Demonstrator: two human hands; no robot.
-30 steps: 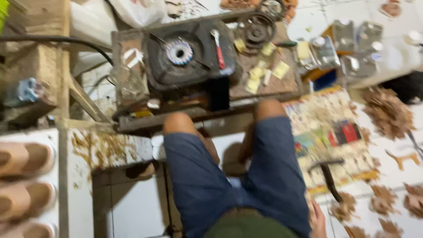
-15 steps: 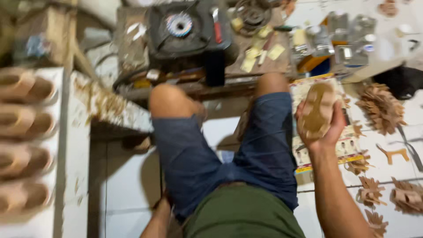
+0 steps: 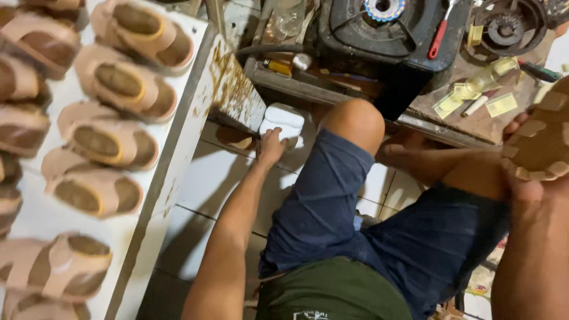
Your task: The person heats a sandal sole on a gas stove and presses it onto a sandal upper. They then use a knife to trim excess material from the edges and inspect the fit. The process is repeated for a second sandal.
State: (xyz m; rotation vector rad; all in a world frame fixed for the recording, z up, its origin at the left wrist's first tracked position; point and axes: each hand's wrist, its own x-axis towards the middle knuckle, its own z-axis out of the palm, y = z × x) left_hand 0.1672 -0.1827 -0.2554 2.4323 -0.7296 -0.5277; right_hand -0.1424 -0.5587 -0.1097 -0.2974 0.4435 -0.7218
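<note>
My left hand [image 3: 271, 148] reaches down to the tiled floor and touches a white block-like container [image 3: 284, 121] beside my left knee; whether the fingers grip it cannot be told. My right hand [image 3: 524, 178] is raised at the right edge and holds a tan shoe sole [image 3: 542, 142] with its tread side facing me. I sit in blue shorts with my knees up in front of a low workbench.
A white shelf [image 3: 178, 154] at the left carries several beige sandals [image 3: 101, 139]. Ahead, a black gas burner [image 3: 391, 29] stands on the wooden bench [image 3: 474, 118] with a red-handled tool [image 3: 440, 37], a glass jar [image 3: 489, 78] and yellow paper slips.
My view has swung left and down. My left hand has gone down to the white container on the floor. My right hand with the sole has moved to the right edge.
</note>
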